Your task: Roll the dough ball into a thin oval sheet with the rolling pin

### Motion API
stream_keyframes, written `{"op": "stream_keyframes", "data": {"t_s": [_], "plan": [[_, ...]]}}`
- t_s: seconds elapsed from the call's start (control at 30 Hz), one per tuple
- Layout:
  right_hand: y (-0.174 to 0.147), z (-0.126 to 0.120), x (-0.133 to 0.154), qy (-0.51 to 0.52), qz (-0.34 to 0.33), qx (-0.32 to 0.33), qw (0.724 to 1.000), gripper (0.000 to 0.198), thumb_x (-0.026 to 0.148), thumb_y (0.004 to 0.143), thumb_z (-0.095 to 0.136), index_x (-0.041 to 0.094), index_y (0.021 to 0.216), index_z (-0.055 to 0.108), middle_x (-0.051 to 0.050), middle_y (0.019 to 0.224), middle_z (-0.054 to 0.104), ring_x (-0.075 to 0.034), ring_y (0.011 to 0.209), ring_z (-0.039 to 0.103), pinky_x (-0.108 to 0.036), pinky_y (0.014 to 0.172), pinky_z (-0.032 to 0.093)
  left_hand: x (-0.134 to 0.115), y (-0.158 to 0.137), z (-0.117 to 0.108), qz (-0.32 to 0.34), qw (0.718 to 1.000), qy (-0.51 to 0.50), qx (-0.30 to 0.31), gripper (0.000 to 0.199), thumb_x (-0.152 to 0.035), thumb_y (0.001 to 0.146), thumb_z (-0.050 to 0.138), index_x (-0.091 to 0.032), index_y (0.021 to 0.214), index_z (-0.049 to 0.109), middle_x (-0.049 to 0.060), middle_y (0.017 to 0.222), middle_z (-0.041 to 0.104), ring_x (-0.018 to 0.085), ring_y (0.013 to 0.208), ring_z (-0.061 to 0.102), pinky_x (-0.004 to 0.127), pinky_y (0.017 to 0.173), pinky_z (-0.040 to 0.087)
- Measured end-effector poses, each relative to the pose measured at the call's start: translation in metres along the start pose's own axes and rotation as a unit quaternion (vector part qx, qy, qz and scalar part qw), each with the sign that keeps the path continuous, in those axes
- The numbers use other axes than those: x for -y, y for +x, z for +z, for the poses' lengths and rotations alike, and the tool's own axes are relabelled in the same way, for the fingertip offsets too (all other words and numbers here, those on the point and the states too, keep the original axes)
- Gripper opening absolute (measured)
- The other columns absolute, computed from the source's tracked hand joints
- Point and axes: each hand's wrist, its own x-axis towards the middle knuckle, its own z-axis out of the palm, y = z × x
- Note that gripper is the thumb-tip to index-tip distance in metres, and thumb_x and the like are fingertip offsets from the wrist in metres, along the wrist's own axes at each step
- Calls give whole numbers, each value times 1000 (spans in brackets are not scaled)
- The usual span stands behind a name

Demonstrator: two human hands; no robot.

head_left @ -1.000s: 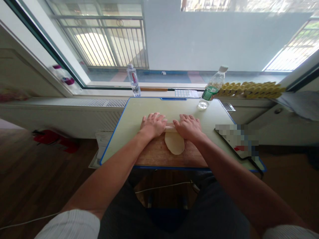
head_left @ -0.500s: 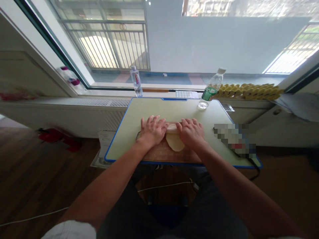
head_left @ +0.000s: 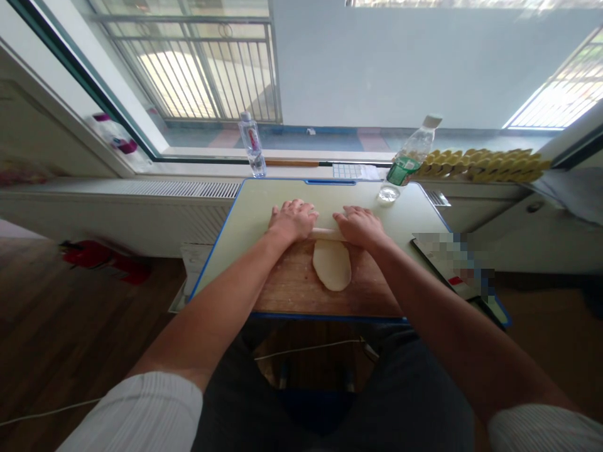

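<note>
A pale rolling pin (head_left: 328,234) lies crosswise at the far edge of a flat oval of dough (head_left: 332,267). My left hand (head_left: 294,221) is closed over its left end and my right hand (head_left: 360,225) over its right end, so both ends are hidden. Beneath the dough is a brown wooden board (head_left: 287,285), set along the near side of a small light-topped table (head_left: 254,213) with a blue rim.
A clear bottle with a green label (head_left: 402,169) stands at the table's far right corner. Another water bottle (head_left: 253,147) is by the window. A partly blurred flat object (head_left: 445,260) lies at right. Yellow items (head_left: 480,166) line the sill. A red fire extinguisher (head_left: 106,260) lies at left.
Both hands have pushed the rolling pin forward, away from me, to the far end of the dough. More of the dough and the wooden board now shows. The view has shifted slightly.
</note>
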Motion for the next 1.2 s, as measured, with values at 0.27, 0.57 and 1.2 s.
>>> {"op": "stream_keyframes", "data": {"t_s": [0.27, 0.57, 1.2], "plan": [[-30, -4, 12, -11, 21, -20, 999, 63, 51, 108, 37, 15, 155, 58, -17, 165, 55, -37, 148, 51, -53, 122, 38, -4, -27, 4, 9, 1000, 23, -18, 59, -52, 111, 28, -30, 151, 64, 9, 166, 56, 32, 149, 52, 61, 125, 37], [-128, 10, 22, -62, -40, -113, 991, 65, 52, 114, 26, 12, 153, 58, -19, 158, 62, -36, 149, 47, -53, 123, 34, -11, -117, 10, 33, 997, 23, -63, 60, -54, 113, 28, -34, 165, 51, 3, 172, 50, 27, 160, 43, 54, 133, 29], [-13, -3, 1, 8, 6, 6, 1000, 64, 49, 112, 30, 17, 162, 53, -13, 171, 50, -33, 154, 46, -50, 125, 35, -4, -16, 2, 19, 1000, 15, -1, 62, -53, 113, 22, -35, 162, 55, 6, 176, 44, 30, 161, 41, 69, 131, 27]]}}
